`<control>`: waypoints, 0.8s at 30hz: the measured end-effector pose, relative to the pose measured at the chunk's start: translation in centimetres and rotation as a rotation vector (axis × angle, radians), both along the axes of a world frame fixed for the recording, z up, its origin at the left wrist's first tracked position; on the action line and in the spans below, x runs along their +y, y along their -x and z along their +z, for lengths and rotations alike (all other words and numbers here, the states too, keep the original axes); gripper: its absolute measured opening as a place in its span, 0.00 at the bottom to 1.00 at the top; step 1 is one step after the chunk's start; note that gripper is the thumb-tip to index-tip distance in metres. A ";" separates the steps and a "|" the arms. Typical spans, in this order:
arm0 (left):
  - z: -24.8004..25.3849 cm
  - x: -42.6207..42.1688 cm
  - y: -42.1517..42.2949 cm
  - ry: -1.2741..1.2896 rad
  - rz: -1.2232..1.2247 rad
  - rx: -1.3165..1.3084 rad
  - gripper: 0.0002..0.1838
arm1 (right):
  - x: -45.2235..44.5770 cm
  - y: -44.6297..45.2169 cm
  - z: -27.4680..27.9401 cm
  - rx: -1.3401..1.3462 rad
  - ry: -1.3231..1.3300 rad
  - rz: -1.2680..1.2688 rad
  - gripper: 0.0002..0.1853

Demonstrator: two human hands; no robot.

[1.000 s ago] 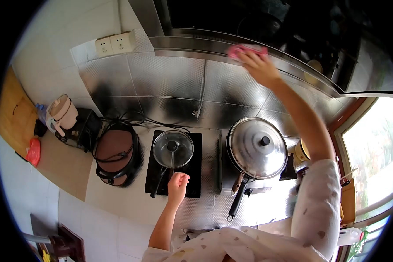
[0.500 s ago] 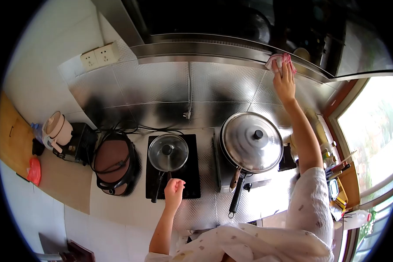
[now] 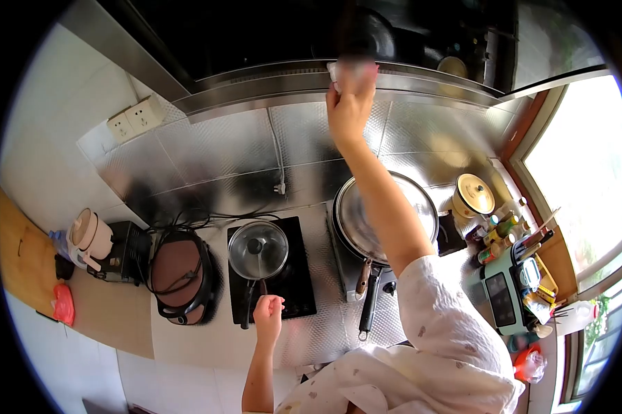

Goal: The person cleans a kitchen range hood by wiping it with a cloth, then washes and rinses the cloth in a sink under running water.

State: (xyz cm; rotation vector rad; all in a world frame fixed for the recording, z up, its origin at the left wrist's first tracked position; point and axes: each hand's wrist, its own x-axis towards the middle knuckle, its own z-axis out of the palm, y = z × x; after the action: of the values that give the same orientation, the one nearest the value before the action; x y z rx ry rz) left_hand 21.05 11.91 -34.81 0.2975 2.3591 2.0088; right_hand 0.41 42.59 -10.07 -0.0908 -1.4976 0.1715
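High up, my right hand is closed on a pink-and-white cloth, which is against the metal front edge of the range hood. Motion blurs the fingertips and part of the cloth. Lower down, my left hand hangs with its fingers curled in, and nothing shows in it. Just left of that hand is the dark handle of a small glass-lidded pan on a black induction cooktop. My right arm passes over a large lidded frying pan on the stove and hides part of its lid.
A brown-topped electric griddle with coiled cables sits left of the cooktop. Farther left stands a pale rice cooker. On the right are a yellow lidded pot, several bottles and a green utensil holder near the window.
My right hand has moved the cloth leftward along the hood edge. The view has shifted, showing more of the right-hand counter. My left hand stays curled near the small pan's handle.
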 end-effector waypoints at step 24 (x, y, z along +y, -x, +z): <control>2.2 6.4 -2.4 0.110 -0.074 0.048 0.07 | 3.2 -2.1 0.9 -0.085 -0.267 0.174 0.20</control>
State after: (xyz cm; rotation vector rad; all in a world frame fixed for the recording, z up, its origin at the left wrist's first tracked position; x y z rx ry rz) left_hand 23.41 18.30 -32.64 0.4268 2.4363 1.8529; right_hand 2.55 45.79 -9.18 0.2501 -1.5999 0.1063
